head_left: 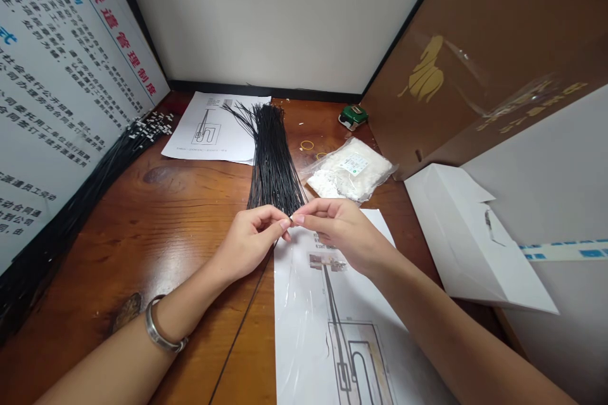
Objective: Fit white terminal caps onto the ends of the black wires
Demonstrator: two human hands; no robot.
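Note:
My left hand (254, 237) is closed in a pinch on a thin black wire (242, 323), which trails down toward the bottom edge of the view. Its fingertips meet those of my right hand (339, 224), also pinched, over the sheet. Between them shows a tiny white piece that looks like a connector (291, 219), mostly hidden by the right fingers. Just beyond my hands lies a thick bundle of black wires (273, 158). A clear plastic bag of small white pieces (354, 168) rests to the right of that bundle.
Under my right arm is a printed drawing (304, 329); another drawing sheet (185, 139) lies behind. Black wires with white ends (147, 126) lean along the left board. A green tape measure (353, 116), rubber bands (307, 145) and a white folded box (470, 240) are around. Panels enclose the table.

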